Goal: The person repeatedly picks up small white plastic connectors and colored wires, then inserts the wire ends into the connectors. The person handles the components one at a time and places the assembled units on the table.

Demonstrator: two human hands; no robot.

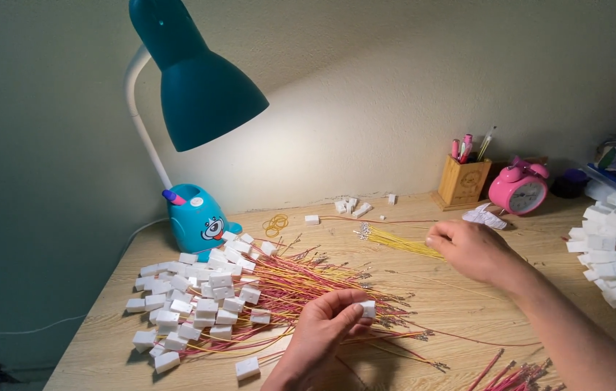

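Note:
My left hand (326, 329) is at the near middle of the wooden desk, fingers closed around a small white plastic connector (368, 309). My right hand (473, 250) reaches to the right of centre and pinches the end of a bundle of yellow wires (395, 241) lying flat on the desk. Under and beside my left hand spreads a heap of red and yellow wires (300, 286) ending in white connectors (192, 304).
A teal desk lamp (195, 83) stands at the back left, lit. A wooden pen holder (462, 181) and a pink alarm clock (519, 190) sit at the back right. Another pile of white connectors (612, 261) lines the right edge. Yellow rubber bands (275, 224) lie near the lamp base.

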